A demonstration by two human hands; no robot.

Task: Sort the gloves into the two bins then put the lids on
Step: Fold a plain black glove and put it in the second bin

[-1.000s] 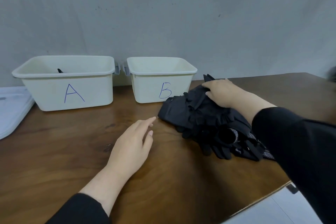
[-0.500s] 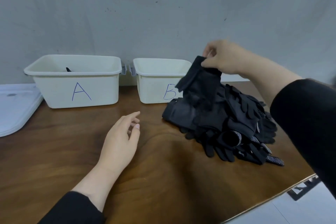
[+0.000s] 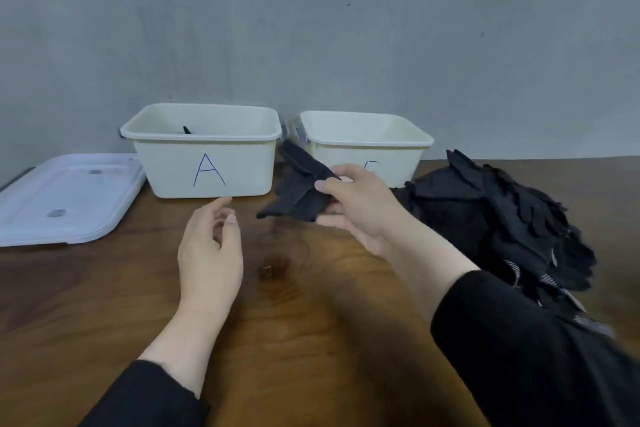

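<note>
The right hand (image 3: 356, 208) pinches one black glove (image 3: 300, 191) between thumb and curled fingers and holds it above the wooden table (image 3: 311, 322), in front of the gap between the two bins and near their front walls. The glove hangs folded, with one end rising toward the bin rims and the other end pointing down and left toward the table surface. The left hand (image 3: 211, 250) is raised just above the table, palm turned toward the right hand, fingers relaxed and slightly bent, gripping nothing; it is near the glove but apart from it. The bin marked A (image 3: 204, 152) stands at the back left of the table, uncovered, and a small dark item (image 3: 187, 130) shows above its inner edge; what it is cannot be told. The second bin (image 3: 367, 146) stands just beside it to the right, also uncovered; its front marking is mostly hidden behind the right hand and the held glove. The pile of black gloves (image 3: 502, 218) lies on the table to the right of the second bin, partly behind the right forearm in its black sleeve (image 3: 536, 357). A white lid (image 3: 65, 198) lies flat on the table to the left of bin A, close to its side wall.
</note>
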